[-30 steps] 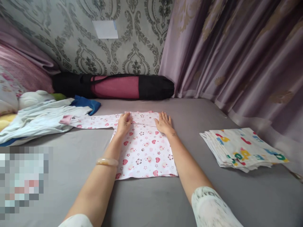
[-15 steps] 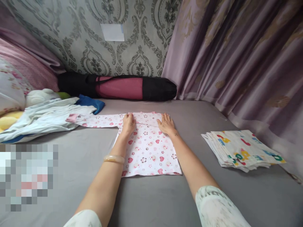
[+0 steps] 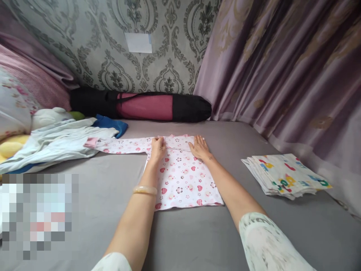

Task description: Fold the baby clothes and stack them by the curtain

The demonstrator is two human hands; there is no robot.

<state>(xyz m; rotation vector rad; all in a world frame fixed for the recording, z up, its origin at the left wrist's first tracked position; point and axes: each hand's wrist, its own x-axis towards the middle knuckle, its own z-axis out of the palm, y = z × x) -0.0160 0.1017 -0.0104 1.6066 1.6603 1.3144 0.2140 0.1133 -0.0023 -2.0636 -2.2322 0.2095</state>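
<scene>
A white child's long-sleeved shirt (image 3: 183, 180) with pink hearts and flowers lies flat on the grey bed sheet (image 3: 98, 203). One sleeve stretches out to the left, ending in a pink cuff; the other is folded across the top of the shirt. At the upper left, by the base of the outstretched sleeve, my left hand (image 3: 158, 147) has its fingers curled closed on the fabric. My right hand (image 3: 200, 147) rests flat on the upper right edge, fingers stretched out and holding nothing.
To the right lies a stack of folded cloths (image 3: 284, 175) with colourful letters. At left are a rumpled pale garment (image 3: 64, 137), a blue cloth (image 3: 113, 125) and a white plush toy (image 3: 52, 118). A black-and-pink long bag (image 3: 143, 106) lies along the wall, beside purple curtains (image 3: 254, 67).
The view has shifted slightly, so the scene sits a little differently in the picture. Both hands stay at the same places on the shirt.
</scene>
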